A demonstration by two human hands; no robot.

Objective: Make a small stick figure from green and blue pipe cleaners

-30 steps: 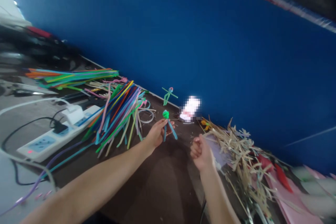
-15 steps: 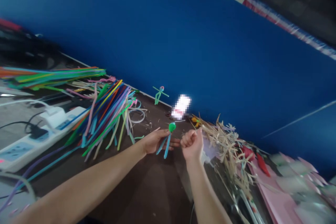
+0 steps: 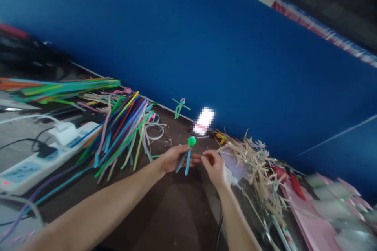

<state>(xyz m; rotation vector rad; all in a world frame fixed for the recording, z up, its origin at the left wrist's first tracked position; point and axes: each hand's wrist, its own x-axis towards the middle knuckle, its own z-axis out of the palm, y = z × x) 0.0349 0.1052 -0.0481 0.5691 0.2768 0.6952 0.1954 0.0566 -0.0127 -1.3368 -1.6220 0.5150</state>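
Observation:
My left hand [image 3: 173, 158] pinches a small pipe-cleaner figure [image 3: 191, 141] between thumb and fingers. It has a round green top, with two light-blue pipe-cleaner ends hanging down over the palm side. Close by on the right, my right hand [image 3: 215, 166] is closed in a pinch, its fingertips meeting those of my left hand. Whatever is in that pinch is too small to tell. Behind both hands, a finished-looking green pipe-cleaner figure [image 3: 178, 110] with outstretched arms stands against the blue wall, beside a blurred-out bright phone screen [image 3: 204, 120].
A bundle of multicoloured pipe cleaners [image 3: 123, 129] spreads at the left, over a white power strip [image 3: 26, 172] with plugs and cables. Dried straw-like strips [image 3: 256, 164] and pink sheets [image 3: 306, 211] lie at the right. A blue partition [image 3: 206, 47] rises behind the dark table [image 3: 176, 211].
My right hand has turned from a fist into a fingertip pinch, with its fingers now pointing toward my left hand. The left hand keeps its hold on the figure.

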